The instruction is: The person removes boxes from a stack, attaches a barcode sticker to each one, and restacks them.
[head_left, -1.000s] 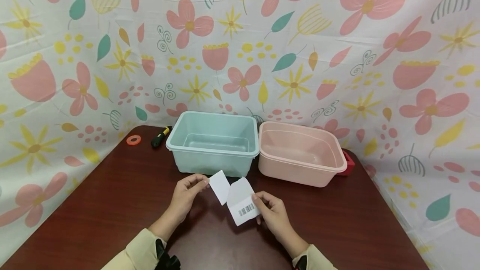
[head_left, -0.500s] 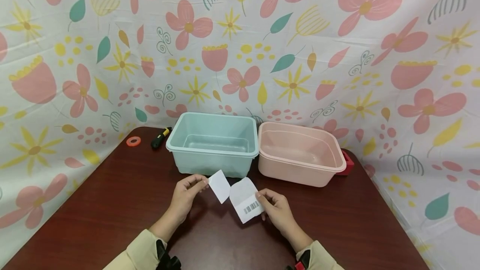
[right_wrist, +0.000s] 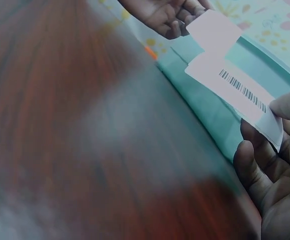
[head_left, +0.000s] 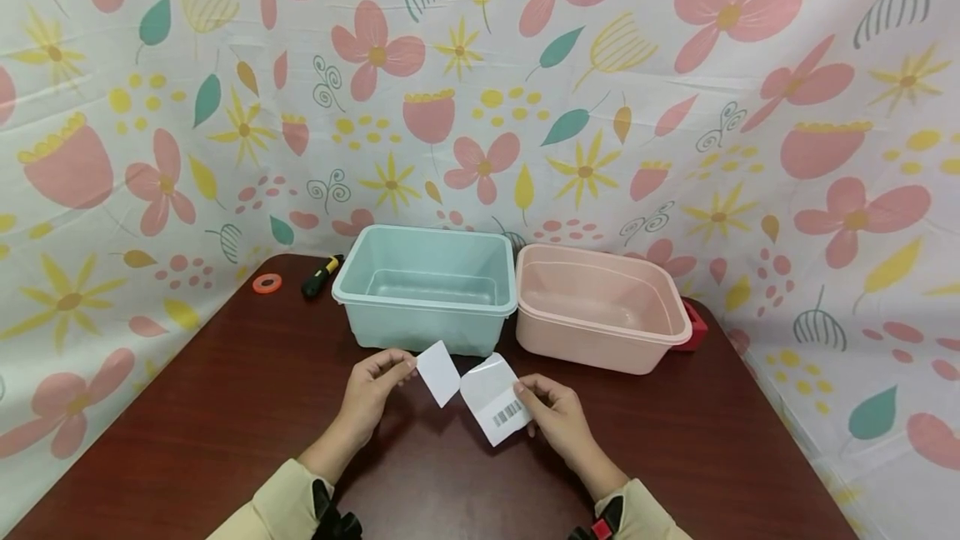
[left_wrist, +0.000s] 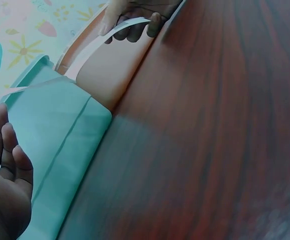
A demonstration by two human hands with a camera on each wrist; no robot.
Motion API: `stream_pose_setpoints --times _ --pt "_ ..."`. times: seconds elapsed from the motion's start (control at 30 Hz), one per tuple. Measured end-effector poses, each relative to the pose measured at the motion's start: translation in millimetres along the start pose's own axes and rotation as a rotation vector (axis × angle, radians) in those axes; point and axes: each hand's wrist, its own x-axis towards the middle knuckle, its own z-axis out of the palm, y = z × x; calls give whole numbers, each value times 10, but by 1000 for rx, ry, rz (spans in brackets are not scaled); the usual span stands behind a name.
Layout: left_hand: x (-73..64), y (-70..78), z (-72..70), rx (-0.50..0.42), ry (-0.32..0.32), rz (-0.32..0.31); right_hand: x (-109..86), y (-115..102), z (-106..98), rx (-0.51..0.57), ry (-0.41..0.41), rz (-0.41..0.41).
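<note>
Barcoded paper (head_left: 491, 398) juts leftward from the pinching right hand (head_left: 561, 423).

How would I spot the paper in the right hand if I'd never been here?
On the dark table, find the pale blue tub. Near its front right corner, the right hand pinches a white paper. Its printed barcode sets it apart from the smaller, blank-looking card in the left hand.
</note>
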Motion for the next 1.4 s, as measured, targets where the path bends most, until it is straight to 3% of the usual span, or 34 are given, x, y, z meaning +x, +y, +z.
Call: stream_pose_setpoints --times 0.17,0.33,0.43,0.53,0.67,0.77,0.9,1.07,1.2,1.4 --pt "-7 -4 0 -7 0 -7 18 33 -55 -16 0 -11" --pt "-9 0 -5 -8 3 -6 66 74 -223 -55 -26 -84" --pt "-6 -5 -7 -5 1 -4 107 103 -366 -86 -81 -148" --pt "-6 -7 -9 -2 -4 -1 144 140 -460 -127 -156 -152" --pt "-12 -8 -14 8 -25 6 150 161 -455 -251 -249 -108" --pt "-17 -17 -21 15 -38 12 118 136 -391 -326 -294 -119" --pt "-22 -24 -26 19 -42 15 55 73 -310 -245 -327 -122" --pt "-21 -19 -23 29 -43 17 31 29 -254 -91 -345 -43" --pt "-11 -6 -15 18 -20 11 67 49 -276 -95 -309 -6" --pt "0 8 -1 -4 14 1 119 148 -405 -125 -253 -37"
